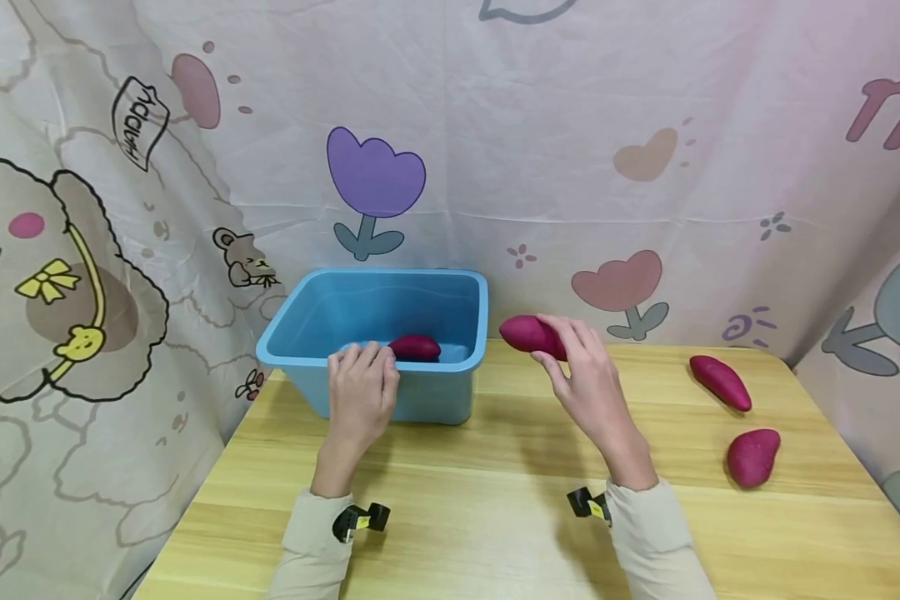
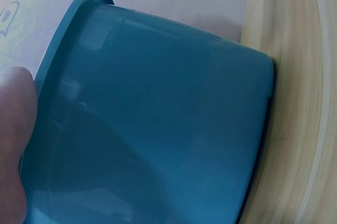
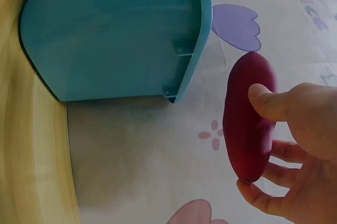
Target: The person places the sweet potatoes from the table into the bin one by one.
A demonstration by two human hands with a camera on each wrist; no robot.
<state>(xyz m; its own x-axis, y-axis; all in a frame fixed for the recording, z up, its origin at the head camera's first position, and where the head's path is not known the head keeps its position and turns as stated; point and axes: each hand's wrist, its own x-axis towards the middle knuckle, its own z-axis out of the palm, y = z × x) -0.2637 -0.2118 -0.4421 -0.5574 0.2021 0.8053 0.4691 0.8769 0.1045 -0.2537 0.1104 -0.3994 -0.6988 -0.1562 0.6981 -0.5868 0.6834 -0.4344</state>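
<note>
The right hand (image 1: 587,379) pinches a sweet potato (image 1: 525,333) between thumb and fingers, holding it in the air just beside the right end of a blue tub (image 1: 427,396). It's a plump, elongated piece, deep magenta going to maroon in shadow, tapering at both ends, with a small dark spot at one tip. The left hand (image 1: 362,392) grips the tub's near rim, fingers curled over it. Inside lies a dark red root (image 1: 417,347). Over on the wooden table (image 1: 495,517) rest a slim, curved root (image 1: 721,383) and a stubbier, lumpy one (image 1: 753,457).
</note>
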